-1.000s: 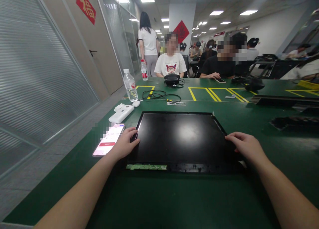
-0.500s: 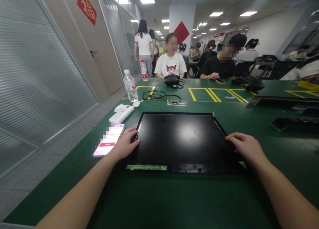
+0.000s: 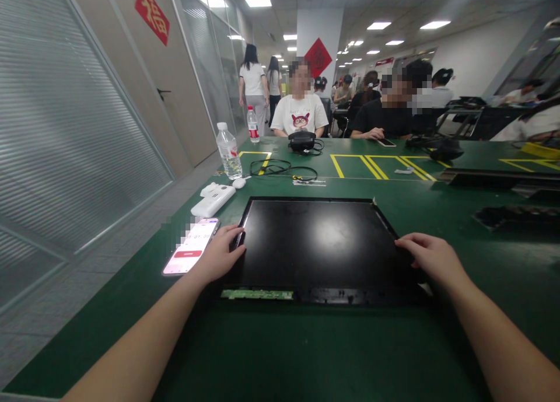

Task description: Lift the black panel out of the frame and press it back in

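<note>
A black display panel (image 3: 315, 238) lies face up on the green table (image 3: 284, 355), a light reflected in its surface. Along its near edge runs a narrow green circuit board (image 3: 257, 294), left of a black strip. My left hand (image 3: 223, 251) grips the panel's left edge, thumb on top and fingers at the outer side. At the right edge, my right hand (image 3: 431, 256) pinches the frame between thumb and fingers. The undersides of the fingers are hidden on both sides.
Left of the panel lie a lit phone (image 3: 190, 247) and a white device (image 3: 213, 201). Behind stand a water bottle (image 3: 229, 151), a red-capped bottle (image 3: 252, 125) and a black cable (image 3: 280, 167). Dark parts (image 3: 516, 218) lie at right. People sit across the table.
Both hands and the display panel stay practically where they were. In the background, two walking people have shifted slightly, and the phone's digits differ.
</note>
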`<act>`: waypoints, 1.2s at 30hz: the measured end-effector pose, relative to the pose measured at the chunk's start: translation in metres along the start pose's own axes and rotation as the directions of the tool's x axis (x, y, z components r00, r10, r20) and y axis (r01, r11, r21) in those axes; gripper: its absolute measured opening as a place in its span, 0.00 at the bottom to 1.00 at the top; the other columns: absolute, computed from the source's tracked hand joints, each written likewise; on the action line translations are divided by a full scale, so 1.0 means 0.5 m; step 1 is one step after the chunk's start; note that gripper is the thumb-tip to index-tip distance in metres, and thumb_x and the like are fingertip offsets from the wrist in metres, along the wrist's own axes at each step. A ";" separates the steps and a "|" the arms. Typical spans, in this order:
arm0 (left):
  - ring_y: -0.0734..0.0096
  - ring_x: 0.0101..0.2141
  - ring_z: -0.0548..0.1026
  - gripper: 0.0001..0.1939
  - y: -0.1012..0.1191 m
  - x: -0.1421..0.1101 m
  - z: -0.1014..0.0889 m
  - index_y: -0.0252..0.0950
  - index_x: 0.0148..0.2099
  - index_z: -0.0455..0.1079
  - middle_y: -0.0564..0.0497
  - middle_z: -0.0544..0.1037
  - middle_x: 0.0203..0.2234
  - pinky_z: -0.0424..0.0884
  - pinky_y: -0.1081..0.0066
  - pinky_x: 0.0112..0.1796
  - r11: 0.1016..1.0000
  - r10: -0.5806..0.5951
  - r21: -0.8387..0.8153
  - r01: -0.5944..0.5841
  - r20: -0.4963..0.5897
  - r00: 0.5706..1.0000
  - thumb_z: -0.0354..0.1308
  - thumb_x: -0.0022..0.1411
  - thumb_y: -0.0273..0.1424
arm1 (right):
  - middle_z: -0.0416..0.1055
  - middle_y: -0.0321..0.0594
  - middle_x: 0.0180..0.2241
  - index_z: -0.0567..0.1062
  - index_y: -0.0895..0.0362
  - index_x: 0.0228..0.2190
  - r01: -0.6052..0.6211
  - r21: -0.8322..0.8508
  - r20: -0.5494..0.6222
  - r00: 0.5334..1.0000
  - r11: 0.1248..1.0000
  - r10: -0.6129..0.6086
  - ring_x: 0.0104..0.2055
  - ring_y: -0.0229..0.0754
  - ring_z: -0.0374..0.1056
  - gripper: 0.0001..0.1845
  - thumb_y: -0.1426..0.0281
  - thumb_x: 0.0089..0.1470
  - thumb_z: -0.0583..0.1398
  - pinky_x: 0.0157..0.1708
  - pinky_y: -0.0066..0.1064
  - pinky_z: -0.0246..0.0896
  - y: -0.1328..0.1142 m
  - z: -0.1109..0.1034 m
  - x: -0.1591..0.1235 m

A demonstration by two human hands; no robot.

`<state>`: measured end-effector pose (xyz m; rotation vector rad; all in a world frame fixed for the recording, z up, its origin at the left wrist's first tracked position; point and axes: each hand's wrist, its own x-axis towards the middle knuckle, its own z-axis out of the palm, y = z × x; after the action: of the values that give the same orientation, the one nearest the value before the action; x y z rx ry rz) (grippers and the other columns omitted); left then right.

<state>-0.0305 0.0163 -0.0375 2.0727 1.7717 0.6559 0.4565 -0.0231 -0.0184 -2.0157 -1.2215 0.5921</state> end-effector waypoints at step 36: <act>0.44 0.62 0.73 0.25 -0.002 0.010 -0.003 0.30 0.56 0.79 0.34 0.75 0.62 0.66 0.48 0.64 0.994 0.031 0.100 -0.032 0.010 0.999 0.52 0.63 0.33 | 0.76 0.40 0.24 0.81 0.53 0.25 0.043 -0.101 0.064 0.997 0.994 -0.036 0.22 0.44 0.69 0.18 0.52 0.42 0.61 0.23 0.35 0.63 -0.011 0.002 -0.010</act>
<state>-0.0317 0.0211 -0.0362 2.1698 1.8055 0.5762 0.4503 -0.0256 -0.0146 -2.0662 -1.3504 0.5877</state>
